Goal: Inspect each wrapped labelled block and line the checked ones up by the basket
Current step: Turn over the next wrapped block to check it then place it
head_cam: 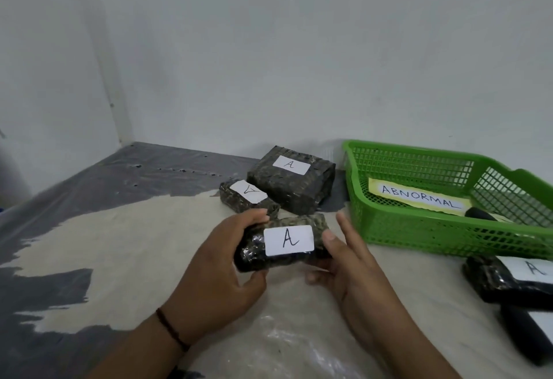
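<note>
Both hands, left (221, 259) and right (350, 268), clasped one block (281, 242) by its ends, label up. I noted two blocks (291, 182) just beyond, basket (419, 229) right. Risk: the right fingers sat loosely spread, and glossy wrap could slip.

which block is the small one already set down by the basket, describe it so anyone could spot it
Start at the green basket and look left to the big wrapped block against the wall. The small block lies on the table just left of and in front of it. Its "A" label reads upside down, and no hand touches it.
</note>
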`<act>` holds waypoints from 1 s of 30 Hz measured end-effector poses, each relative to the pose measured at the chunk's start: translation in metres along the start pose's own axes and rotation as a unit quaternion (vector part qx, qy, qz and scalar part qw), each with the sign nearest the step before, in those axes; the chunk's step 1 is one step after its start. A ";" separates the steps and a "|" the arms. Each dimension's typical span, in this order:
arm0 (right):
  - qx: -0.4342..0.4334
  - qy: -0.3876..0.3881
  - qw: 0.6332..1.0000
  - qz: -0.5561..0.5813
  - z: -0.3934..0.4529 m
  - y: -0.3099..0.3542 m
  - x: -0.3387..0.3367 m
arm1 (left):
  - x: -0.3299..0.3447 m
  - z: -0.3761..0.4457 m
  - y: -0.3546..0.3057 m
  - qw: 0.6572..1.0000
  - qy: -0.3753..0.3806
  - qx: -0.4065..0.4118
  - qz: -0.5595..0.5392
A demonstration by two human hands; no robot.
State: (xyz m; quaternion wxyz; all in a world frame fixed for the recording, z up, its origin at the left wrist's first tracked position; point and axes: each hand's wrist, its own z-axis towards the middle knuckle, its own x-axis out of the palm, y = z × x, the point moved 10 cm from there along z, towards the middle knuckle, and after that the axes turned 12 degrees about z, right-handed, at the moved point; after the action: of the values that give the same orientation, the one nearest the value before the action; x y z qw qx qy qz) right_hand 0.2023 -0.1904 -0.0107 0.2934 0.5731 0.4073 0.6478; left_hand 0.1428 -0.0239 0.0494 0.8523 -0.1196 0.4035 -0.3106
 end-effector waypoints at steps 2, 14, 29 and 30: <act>0.000 -0.009 1.000 0.019 0.002 0.001 -0.003 | 0.005 -0.002 0.002 1.000 0.004 -0.003 -0.010; 0.008 0.005 1.000 0.021 0.003 -0.007 0.000 | 0.034 -0.014 0.060 0.888 0.027 -0.303 -0.346; -0.010 -0.025 0.998 -0.054 0.001 -0.005 -0.004 | 0.040 -0.016 0.062 0.859 0.018 -0.327 -0.393; -0.007 -0.026 0.998 -0.056 0.001 -0.005 -0.004 | 0.039 -0.015 0.063 0.863 0.017 -0.329 -0.384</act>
State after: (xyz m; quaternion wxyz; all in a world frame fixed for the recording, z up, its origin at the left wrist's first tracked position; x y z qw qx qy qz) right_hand 0.2030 -0.1907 -0.0172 0.3437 0.5637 0.4262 0.6185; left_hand 0.1774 0.0016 -0.0135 0.5701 -0.5331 0.4186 -0.4643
